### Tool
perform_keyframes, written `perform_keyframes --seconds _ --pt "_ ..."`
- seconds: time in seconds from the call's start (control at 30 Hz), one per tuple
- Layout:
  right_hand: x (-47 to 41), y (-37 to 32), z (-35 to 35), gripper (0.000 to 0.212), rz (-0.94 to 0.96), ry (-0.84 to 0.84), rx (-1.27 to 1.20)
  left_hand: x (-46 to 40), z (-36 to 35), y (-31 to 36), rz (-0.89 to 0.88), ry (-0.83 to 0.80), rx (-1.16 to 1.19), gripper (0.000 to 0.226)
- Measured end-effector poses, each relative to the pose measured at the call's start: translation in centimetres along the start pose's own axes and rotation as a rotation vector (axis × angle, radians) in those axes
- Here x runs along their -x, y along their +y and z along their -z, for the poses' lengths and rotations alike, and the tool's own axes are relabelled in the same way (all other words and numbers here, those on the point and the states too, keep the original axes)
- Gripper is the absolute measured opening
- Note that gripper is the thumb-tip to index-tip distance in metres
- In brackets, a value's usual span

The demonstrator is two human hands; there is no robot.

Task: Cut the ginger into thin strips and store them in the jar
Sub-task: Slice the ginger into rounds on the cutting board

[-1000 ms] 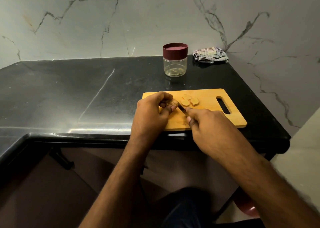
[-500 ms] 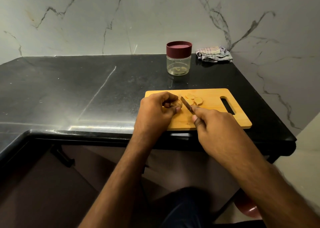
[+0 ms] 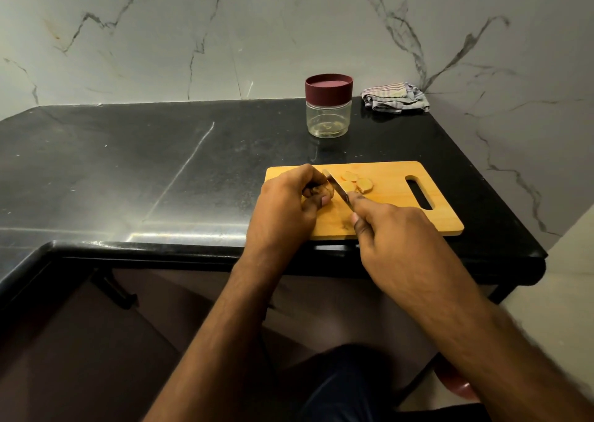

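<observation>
- The left hand (image 3: 286, 203) curls its fingers around a knobbly ginger piece (image 3: 321, 191) on the wooden cutting board (image 3: 395, 221).
- The right hand (image 3: 395, 238) grips a knife (image 3: 337, 187), blade against the ginger.
- Round slices (image 3: 356, 182) lie beside it.
- A clear, maroon-lidded jar (image 3: 328, 108) stands behind on the glossy black counter (image 3: 128, 171).

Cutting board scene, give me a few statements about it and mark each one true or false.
1. The jar has its maroon lid on. True.
2. The left hand holds the knife. False: the right hand grips it; the left grips the ginger piece.
3. Ginger slices lie on the cutting board beside the blade. True.
4. The folded cloth lies on the board. False: it lies on the black counter by the wall.
5. The jar stands on the board. False: it stands on the counter behind it.
</observation>
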State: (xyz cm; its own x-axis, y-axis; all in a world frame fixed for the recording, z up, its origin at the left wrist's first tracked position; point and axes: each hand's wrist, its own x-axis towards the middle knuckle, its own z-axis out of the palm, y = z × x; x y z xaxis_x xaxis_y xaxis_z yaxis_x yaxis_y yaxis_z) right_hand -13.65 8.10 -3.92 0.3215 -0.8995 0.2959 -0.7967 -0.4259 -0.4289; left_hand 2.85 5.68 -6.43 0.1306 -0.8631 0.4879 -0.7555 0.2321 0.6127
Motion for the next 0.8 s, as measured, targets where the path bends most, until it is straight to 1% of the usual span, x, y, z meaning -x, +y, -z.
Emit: perform_keyframes --seconds 0.1,0.23,0.37,0.63,0.7,0.8 --pt "0.1 0.1 0.0 0.044 0.001 -0.010 0.003 0.0 0.0 0.2 -0.011 0.001 -0.023 0.018" --pt "0.7 0.0 0.3 0.045 -0.004 -0.028 -0.015 0.1 0.0 0.3 -0.015 -0.002 -0.010 0.010" --pt "0.4 -0.1 0.4 0.046 -0.026 -0.070 -0.017 -0.1 -0.1 0.2 -0.019 -0.012 -0.008 0.008" --pt "-1.1 -1.0 0.5 0.056 -0.089 -0.201 0.086 -0.1 -0.5 -0.2 -0.053 0.027 -0.044 0.009" --pt "-1.7 -1.3 0.7 0.056 -0.103 -0.238 0.099 -0.1 -0.5 -0.3 -0.054 0.034 -0.027 0.008" --pt "-2.3 -1.7 0.6 0.055 -0.113 -0.249 0.124 -0.1 -0.6 -0.4 -0.050 0.043 -0.013 0.007"
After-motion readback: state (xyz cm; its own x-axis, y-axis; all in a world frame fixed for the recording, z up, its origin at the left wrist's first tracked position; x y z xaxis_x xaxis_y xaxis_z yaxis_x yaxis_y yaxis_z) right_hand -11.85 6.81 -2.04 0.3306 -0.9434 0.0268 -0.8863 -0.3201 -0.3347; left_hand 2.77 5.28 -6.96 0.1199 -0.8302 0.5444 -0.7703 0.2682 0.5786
